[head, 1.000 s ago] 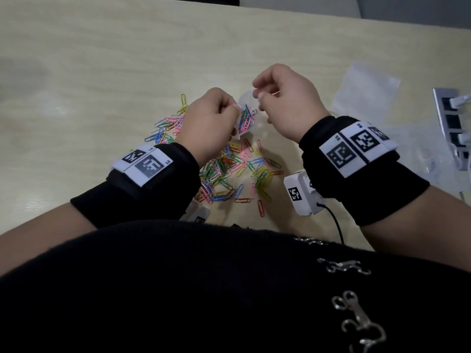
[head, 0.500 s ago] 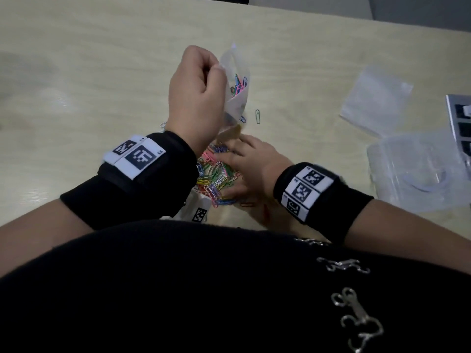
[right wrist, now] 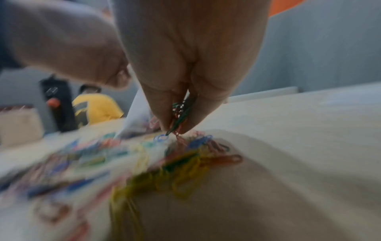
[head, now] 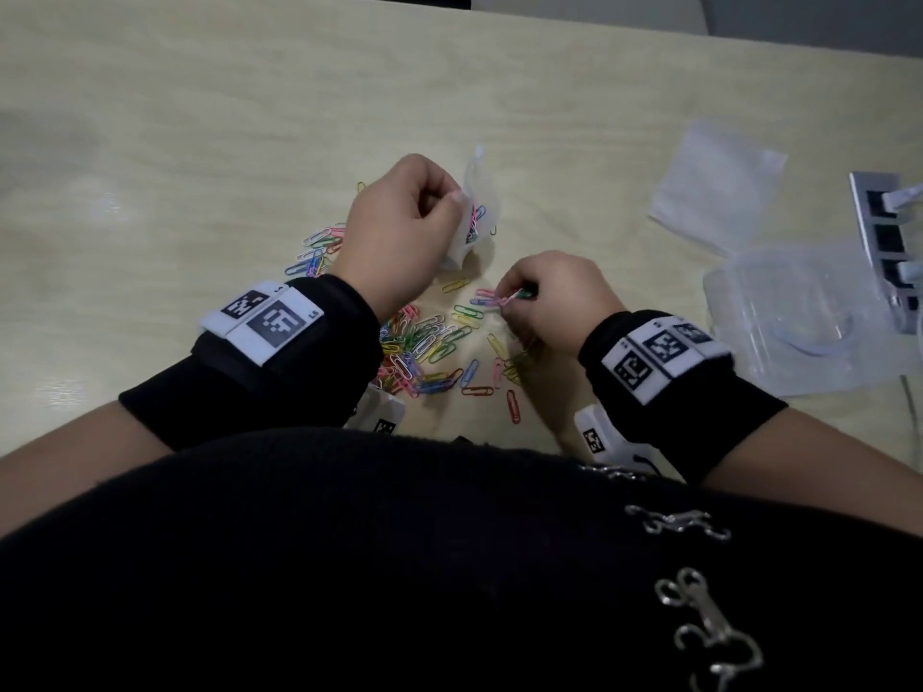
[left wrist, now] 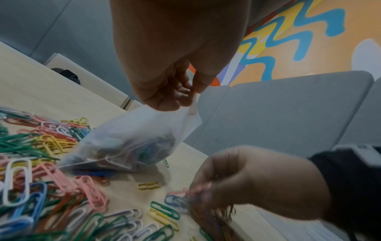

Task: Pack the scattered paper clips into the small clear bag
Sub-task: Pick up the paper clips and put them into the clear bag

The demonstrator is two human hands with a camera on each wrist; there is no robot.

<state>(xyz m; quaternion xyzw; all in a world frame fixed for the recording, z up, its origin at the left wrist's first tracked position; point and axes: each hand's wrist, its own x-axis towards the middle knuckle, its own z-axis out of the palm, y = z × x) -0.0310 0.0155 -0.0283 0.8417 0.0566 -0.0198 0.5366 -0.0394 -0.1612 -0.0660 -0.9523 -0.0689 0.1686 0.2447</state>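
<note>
Coloured paper clips [head: 429, 344] lie scattered on the pale wooden table [head: 200, 142] just in front of my body. My left hand [head: 399, 227] pinches the top edge of the small clear bag [head: 474, 217], which hangs with several clips inside, its bottom near the table. In the left wrist view the bag [left wrist: 132, 143] sags below my fingers. My right hand [head: 549, 297] is low over the pile and pinches a small bunch of clips [head: 509, 298], pink and green; the right wrist view shows that bunch [right wrist: 181, 114] between thumb and fingers.
A flat clear bag [head: 719, 187] lies at the right. Nearer, a larger clear plastic packet [head: 799, 317] sits beside a grey socket strip [head: 884, 242] at the right edge. Loose clips [left wrist: 51, 187] crowd the table under my left wrist.
My left hand with the bag has come down and nearer. My right hand, flat on the pile half a second ago, now pinches a bunch of clips and has shifted right.
</note>
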